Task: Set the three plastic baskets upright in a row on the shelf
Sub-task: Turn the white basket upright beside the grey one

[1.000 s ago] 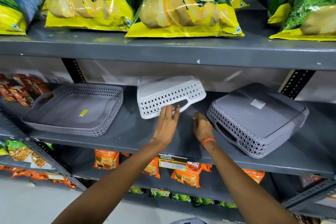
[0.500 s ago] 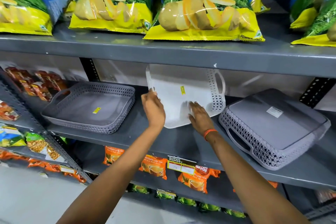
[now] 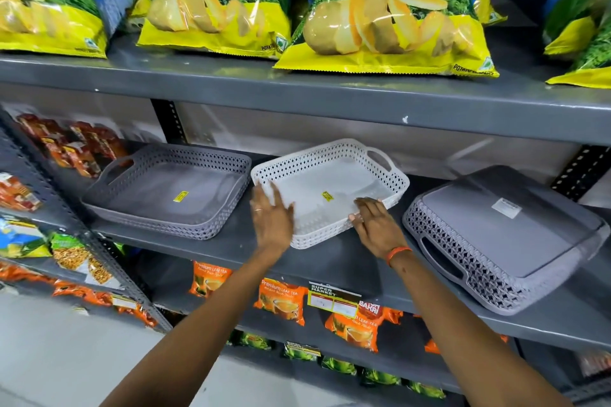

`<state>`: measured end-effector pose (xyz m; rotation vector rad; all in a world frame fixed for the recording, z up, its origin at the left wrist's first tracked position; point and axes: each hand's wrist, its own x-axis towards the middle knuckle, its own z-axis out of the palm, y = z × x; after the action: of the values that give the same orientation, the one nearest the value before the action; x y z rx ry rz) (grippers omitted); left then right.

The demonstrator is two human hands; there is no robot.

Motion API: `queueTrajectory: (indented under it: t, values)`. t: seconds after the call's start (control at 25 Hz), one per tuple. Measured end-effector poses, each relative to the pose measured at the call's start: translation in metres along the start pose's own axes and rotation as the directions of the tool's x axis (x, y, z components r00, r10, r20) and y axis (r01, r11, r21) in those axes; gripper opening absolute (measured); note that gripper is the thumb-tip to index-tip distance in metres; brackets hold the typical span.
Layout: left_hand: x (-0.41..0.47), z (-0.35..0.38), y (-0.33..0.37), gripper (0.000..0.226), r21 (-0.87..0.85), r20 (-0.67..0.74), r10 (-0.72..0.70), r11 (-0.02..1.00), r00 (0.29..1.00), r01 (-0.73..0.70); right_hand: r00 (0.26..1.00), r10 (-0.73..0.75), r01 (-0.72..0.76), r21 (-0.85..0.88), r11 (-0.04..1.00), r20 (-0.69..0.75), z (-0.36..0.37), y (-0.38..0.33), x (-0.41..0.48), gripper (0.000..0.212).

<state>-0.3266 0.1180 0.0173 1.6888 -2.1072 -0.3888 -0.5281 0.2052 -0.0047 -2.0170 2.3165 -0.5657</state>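
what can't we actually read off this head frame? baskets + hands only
- White basket, head view: whether its base lies flat on the shelf; its own front wall hides that.
- Left hand, right hand: grip on the rim unclear; the backs of the hands cover the fingers.
- Right grey basket: upside down, inside hidden.
- Yellow stickers, left grey basket and white one: print too small.

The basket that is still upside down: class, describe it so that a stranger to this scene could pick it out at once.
Find the grey middle shelf, below the row of crisp bags. Three baskets lie along it; take the grey basket at the right end, right of the white basket. Unlike its two neighbours, which sit open side up, it lies bottom up, showing a flat base with a white label.
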Motion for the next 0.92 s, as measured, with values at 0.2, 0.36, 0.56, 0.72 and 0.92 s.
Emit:
queueTrajectory:
  t: [0.2, 0.36, 0.56, 0.72, 0.92]
  values:
    - [-0.028, 0.009, 0.022, 0.031, 0.087, 0.311, 0.486, 0.841, 0.817, -0.534, 1.0, -0.005, 0.006, -0.079, 0.997, 0.01, -0.005, 0.014, 0.004, 0.081]
    - [-0.019, -0.007, -0.003, 0.026, 0.139, 0.302, 0.45, 0.851, 0.84, -0.506, 0.993, -0.043, 0.028, -0.136, 0.99, -0.113, -0.003, 0.016, 0.005, 0.062]
    - [-0.011, -0.026, -0.052, 0.019, 0.149, 0.307, 0.459, 0.842, 0.834, -0.519, 0.972, -0.131, 0.101, -0.157, 0.982, -0.194, 0.01, -0.026, -0.016, 0.042]
    - [-0.012, -0.043, -0.083, 0.025, 0.083, 0.285, 0.462, 0.861, 0.84, -0.502, 0.964, -0.128, 0.102, -0.124, 0.987, -0.232, 0.021, -0.06, -0.033, 0.038]
    - [-0.015, -0.051, -0.09, 0.027, 0.05, 0.257, 0.507, 0.843, 0.822, -0.536, 0.965, -0.082, 0.059, -0.097, 0.994, -0.248, 0.026, -0.078, -0.044, 0.036]
